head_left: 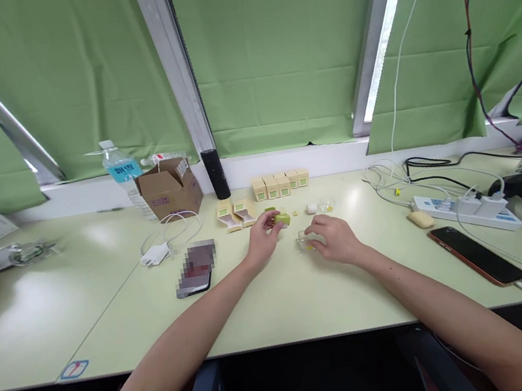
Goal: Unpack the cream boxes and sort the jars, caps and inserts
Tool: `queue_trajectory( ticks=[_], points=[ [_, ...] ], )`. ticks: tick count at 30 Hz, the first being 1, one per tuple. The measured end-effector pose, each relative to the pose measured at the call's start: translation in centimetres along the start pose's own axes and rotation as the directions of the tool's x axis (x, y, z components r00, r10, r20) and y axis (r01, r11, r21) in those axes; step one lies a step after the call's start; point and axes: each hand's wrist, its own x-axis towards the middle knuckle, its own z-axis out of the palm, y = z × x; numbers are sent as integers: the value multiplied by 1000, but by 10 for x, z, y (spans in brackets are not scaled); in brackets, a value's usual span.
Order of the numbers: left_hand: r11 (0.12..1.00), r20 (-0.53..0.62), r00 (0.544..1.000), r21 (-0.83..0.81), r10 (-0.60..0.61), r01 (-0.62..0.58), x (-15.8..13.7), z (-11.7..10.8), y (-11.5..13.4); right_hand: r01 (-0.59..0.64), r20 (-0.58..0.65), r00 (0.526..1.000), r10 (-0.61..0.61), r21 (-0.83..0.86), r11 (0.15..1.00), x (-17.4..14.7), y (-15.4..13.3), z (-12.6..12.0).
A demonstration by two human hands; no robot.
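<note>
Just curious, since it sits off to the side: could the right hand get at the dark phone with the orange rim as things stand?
Probably yes. The right hand rests on a small clear piece; bare table lies between it and the phone.

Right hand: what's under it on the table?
A small clear plastic piece shows at the fingertips of the right hand, resting on the table. The palm covers whatever else lies beneath.

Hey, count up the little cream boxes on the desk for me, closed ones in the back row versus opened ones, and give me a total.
Closed cream boxes in the back row: 5
Opened cream boxes lying in front: 2
Total: 7
</note>
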Motion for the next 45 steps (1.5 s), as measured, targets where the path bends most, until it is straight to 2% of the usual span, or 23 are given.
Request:
queue_trajectory(
  ticks=[2, 4, 5, 7, 9, 11, 14, 17, 21, 30, 40, 45],
  points=[
    [998, -41, 998, -43, -52, 50, 5, -3, -7, 29, 120, 993, -12, -137, 990, -1, 2, 1],
    [994, -59, 994, -77, -89, 84, 8, -5, -11, 15, 116, 993, 1, -142, 990, 1, 7, 0],
    [992, -62, 993, -88, -99, 94, 8, -5, -12, 0, 62, 998, 8, -120, 993, 4, 12, -3],
    [991, -60, 993, -95, -103, 97, 8, -4, -13, -46, -121, 992, 38, -63, 997, 11, 29, -14],
    [992, -50, 994, -87, -96, 92, 7, -3, -13, -118, -322, 942, 100, -37, 992, 18, 55, -27],
    [993, -45, 995, -78, -95, 91, 6, -2, -13, -229, -443, 875, 194, -27, 973, 21, 85, -36],
    [993, -43, 994, -74, -99, 95, 5, -1, -13, -414, -445, 812, 377, 16, 910, 19, 121, -35],
    [993, -35, 995, -72, -98, 95, 5, -2, -13, -458, -403, 807, 431, 31, 888, 14, 139, -21],
    [995, -38, 996, -52, -86, 84, 4, 0, -13, -456, -368, 821, 436, 36, 889, 12, 146, -8],
    [991, -21, 995, -89, -102, 100, 3, 0, -9, -436, -320, 849, 421, 25, 899, 11, 152, -5],
    [987, 9, 994, -112, -112, 112, 0, 3, -9, -439, -360, 838, 410, 1, 899, 13, 146, -5],
    [979, 8, 990, -148, -139, 139, -1, 5, -9, -445, -448, 807, 384, -35, 895, 14, 133, -18]
  ],
)
